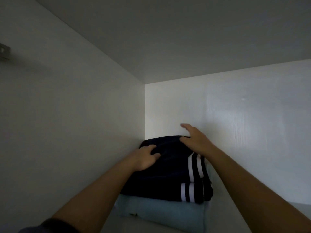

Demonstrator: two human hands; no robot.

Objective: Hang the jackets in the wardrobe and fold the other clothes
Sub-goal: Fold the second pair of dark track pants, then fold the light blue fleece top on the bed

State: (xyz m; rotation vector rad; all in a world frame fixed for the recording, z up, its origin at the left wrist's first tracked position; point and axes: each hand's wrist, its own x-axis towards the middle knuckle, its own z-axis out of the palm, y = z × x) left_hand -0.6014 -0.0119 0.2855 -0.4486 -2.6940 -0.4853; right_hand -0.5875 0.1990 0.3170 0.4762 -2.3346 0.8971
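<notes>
Where white wardrobe walls [67, 115] meet, folded clothes [168, 175] sit stacked; dim.

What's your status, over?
Right hand open at back of dark striped garment. Left hand on it, fingers bent, grip unclear. It lies folded atop light blue garment. No obstruction seen.

You have a white left wall [84, 123] and back wall [244, 115] boxing in the folded navy striped garment [168, 175] atop folded light-blue cloth [159, 211]; room lies open to their right.

There are two folded garments: one dark garment [168, 174] and one blue garment [159, 211]. Two hands show, one left hand [144, 159] and one right hand [195, 140]. One hinge [4, 51] shows.
</notes>
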